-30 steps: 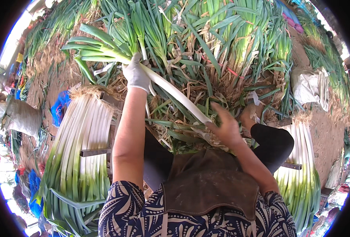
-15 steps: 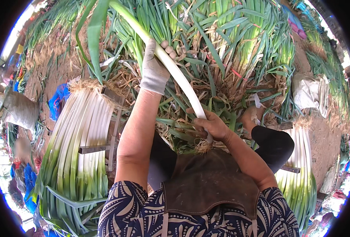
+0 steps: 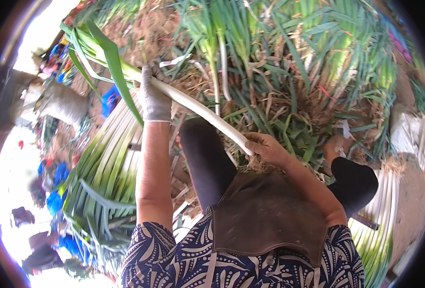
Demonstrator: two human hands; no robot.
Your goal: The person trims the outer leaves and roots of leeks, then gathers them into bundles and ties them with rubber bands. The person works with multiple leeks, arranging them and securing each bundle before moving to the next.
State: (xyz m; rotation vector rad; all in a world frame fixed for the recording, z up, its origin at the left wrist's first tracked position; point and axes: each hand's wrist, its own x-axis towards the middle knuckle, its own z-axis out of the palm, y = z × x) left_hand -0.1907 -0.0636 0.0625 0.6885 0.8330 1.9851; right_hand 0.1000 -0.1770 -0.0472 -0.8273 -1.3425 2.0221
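A long leek lies slantwise across my front, its green leaves up at the far left and its roots near my lap. My left hand, in a grey-white knit glove, is closed round the shank just below the leaves. Bare, my right hand pinches the white root end, with the brown roots hanging below it. Beyond my left forearm lies a stack of trimmed leeks, partly hidden by that arm.
Another pile of leeks rests on my right by a metal bar. Uncleaned leeks with dry leaves spread ahead of me. A white sack stands at the right, a pale sack at the left. A brown leather apron covers my lap.
Both hands still hold the leek. My left hand has swung left and its leafy end now points over the left stack. The view has shifted, and my left knee now shows.
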